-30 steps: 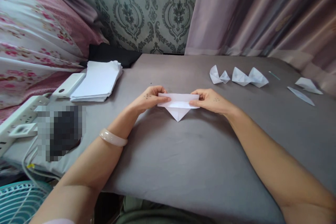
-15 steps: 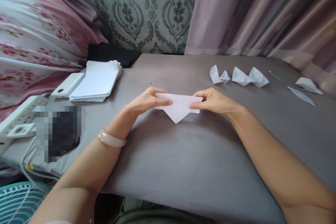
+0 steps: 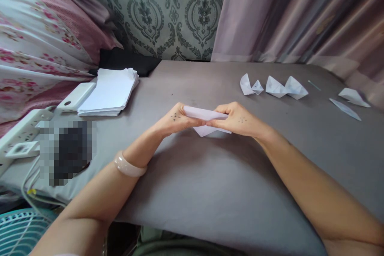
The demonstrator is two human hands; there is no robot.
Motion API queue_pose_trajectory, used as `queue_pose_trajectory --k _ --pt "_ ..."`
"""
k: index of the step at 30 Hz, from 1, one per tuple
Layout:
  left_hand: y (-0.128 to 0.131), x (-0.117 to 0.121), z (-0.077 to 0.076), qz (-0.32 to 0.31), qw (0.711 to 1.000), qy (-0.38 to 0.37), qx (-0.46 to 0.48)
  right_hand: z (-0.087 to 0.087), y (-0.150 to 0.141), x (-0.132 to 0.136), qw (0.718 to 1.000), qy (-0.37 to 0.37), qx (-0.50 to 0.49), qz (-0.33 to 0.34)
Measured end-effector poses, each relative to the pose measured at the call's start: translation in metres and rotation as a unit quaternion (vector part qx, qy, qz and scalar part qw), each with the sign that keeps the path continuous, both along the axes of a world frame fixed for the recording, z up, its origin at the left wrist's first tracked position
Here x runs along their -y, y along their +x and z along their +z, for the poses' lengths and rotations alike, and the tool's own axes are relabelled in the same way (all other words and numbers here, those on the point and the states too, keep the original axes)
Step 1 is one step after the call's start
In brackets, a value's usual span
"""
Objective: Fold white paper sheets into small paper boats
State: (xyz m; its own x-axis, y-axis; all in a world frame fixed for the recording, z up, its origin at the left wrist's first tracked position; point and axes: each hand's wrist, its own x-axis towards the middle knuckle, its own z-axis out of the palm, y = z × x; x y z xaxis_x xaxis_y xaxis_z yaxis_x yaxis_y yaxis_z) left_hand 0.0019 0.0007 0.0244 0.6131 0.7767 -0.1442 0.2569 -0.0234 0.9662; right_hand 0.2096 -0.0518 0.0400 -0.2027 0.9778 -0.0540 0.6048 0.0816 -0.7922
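A folded sheet of white paper (image 3: 203,113) is held just above the grey cloth in the middle of the head view, its lower corner pointing toward me. My left hand (image 3: 180,121) grips its left side, thumb across the front. From the right, my right hand (image 3: 238,119) pinches the other side. Both thumb tips meet near the paper's middle. The remaining fingers are mostly hidden behind the sheet.
Folded paper shapes (image 3: 287,87) stand at the back right, near a thin green stick (image 3: 314,85). To the left lie a paper stack (image 3: 108,90), a white box (image 3: 76,98), a power strip (image 3: 27,128) and a blurred dark object (image 3: 73,150). A fan (image 3: 22,232) is at lower left.
My hands have come closer together, bringing the thumbs to the middle. The paper's front has tilted and bent, with its upper edge now slanting.
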Motion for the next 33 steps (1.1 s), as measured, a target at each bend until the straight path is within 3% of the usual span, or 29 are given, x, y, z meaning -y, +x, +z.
queue_pose_trajectory --k 5,9,12,14,16,19,22,24,26,28,33 --pt "-0.006 0.001 0.006 -0.018 1.0 -0.006 -0.005 0.004 0.011 -0.002 0.998 -0.058 0.011 0.004" --pt "-0.013 -0.009 0.001 -0.04 0.999 0.012 0.017 0.004 0.03 -0.006 0.997 -0.074 -0.018 0.014" --pt "-0.016 -0.015 -0.005 -0.037 0.994 0.103 0.016 0.001 0.034 -0.008 0.998 -0.052 -0.024 0.001" --pt "-0.016 -0.017 -0.009 0.01 0.975 0.221 0.01 -0.003 0.033 -0.009 0.999 0.025 0.006 -0.021" --pt "-0.017 -0.019 -0.012 0.054 0.926 0.373 -0.011 -0.009 0.03 -0.01 0.984 0.164 0.06 -0.028" --pt "-0.018 -0.021 -0.016 0.044 0.801 0.59 -0.09 -0.022 0.027 -0.012 0.908 0.372 0.191 -0.016" --pt "-0.018 -0.021 -0.019 -0.039 0.698 0.688 -0.195 -0.035 0.024 -0.011 0.838 0.436 0.326 0.029" --pt "-0.016 -0.02 -0.021 -0.107 0.674 0.686 -0.252 -0.04 0.022 -0.008 0.822 0.414 0.384 0.076" --pt "-0.014 -0.017 -0.022 -0.159 0.68 0.653 -0.292 -0.043 0.02 -0.003 0.829 0.366 0.409 0.107" --pt "-0.013 -0.014 -0.021 -0.187 0.704 0.606 -0.32 -0.043 0.02 0.002 0.854 0.315 0.399 0.114" --pt "-0.015 -0.004 -0.013 -0.183 0.773 0.483 -0.367 -0.041 0.025 0.01 0.91 0.218 0.341 0.093"
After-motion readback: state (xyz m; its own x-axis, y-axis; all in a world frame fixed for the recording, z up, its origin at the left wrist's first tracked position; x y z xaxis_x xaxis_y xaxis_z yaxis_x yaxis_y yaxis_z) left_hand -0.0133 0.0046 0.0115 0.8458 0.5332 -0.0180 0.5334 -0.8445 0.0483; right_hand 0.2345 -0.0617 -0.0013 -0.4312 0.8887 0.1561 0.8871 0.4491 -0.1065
